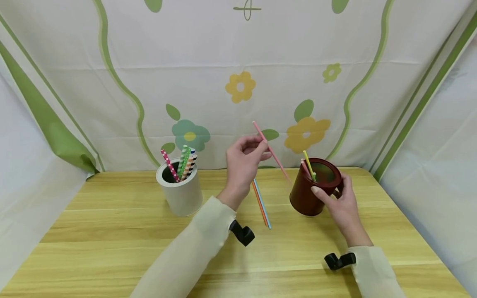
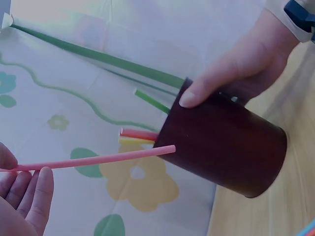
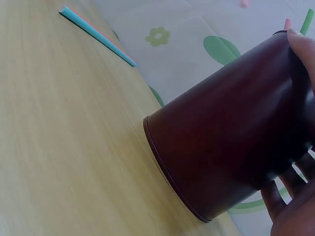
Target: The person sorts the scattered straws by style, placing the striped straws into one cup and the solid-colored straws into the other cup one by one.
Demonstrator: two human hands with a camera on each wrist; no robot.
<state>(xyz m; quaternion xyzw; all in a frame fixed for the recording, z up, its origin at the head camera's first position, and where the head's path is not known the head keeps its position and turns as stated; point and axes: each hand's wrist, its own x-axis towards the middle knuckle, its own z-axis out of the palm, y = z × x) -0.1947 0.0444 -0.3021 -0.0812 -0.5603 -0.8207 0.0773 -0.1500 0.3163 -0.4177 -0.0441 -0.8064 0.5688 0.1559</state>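
My left hand pinches a thin pink straw between thumb and fingers, up in the air and slanted. The straw's lower end points toward a dark red mug; in the left wrist view, the free end of the straw overlaps the mug's outline near the rim. With its thumb at the rim and fingers at the handle side, my right hand grips the mug. Out of the mug stick a yellow straw, a green straw and a pinkish-red straw.
A white cup stands at the left, holding several patterned paper straws. Between the containers, an orange straw and a blue straw lie side by side on the wooden table. Behind hangs a flowered curtain.
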